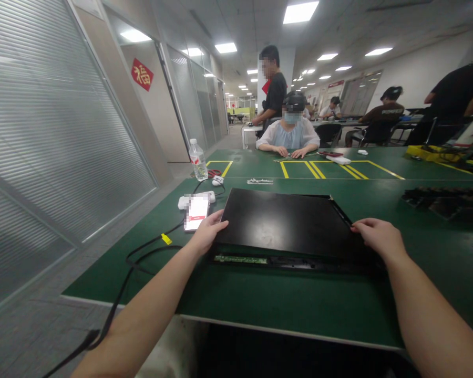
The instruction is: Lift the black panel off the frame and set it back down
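A flat black screen panel [284, 218] lies tilted over a black frame [319, 264] on the green table. Along the near side of the frame shows a strip of green circuit board [240, 259]. At the panel's left edge, my left hand [208, 231] grips it with the thumb on top; its fingers are partly hidden underneath. My right hand [378, 236] is closed in a pinch at the right edge, where panel and frame lie close together. The panel covers most of the frame's inside.
Left of the panel lie a lit phone [197, 212], a white device [181, 202] and a black cable [132, 257]. Farther back are a water bottle [198, 160] and small white strips [260, 181]. Dark parts [445, 202] sit at right. A co-worker [289, 134] sits opposite.
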`<state>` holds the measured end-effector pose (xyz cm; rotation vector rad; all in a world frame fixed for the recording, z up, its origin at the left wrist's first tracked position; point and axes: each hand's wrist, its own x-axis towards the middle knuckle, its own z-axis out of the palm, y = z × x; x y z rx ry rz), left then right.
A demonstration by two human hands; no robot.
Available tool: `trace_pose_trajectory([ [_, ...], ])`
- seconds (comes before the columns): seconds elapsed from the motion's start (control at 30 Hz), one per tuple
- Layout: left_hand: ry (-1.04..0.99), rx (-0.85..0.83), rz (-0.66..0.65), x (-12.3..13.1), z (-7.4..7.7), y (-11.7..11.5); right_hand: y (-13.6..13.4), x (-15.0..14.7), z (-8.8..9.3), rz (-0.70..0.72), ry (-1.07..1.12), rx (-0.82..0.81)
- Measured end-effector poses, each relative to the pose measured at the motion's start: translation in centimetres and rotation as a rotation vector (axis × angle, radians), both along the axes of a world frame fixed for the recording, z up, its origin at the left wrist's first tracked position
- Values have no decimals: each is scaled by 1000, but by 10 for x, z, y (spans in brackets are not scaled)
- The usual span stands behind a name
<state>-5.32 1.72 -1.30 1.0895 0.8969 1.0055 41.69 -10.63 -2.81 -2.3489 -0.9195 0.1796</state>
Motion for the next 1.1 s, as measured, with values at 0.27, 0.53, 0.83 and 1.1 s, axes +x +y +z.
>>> trace_pose_trajectory([
  [0.27, 277, 297, 52, -8, -4, 8, -3, -4, 4, -3, 53, 19],
  [0.53, 548, 389, 69, -11, -16, 18, -6, -15, 15, -30, 124, 26],
  [0.83, 649, 342, 38, -13, -25, 23, -9, -15, 18, -32, 167, 98],
  [1.1, 726, 371, 27, -15, -29, 27, -9, -19, 19, -36, 207, 88],
])
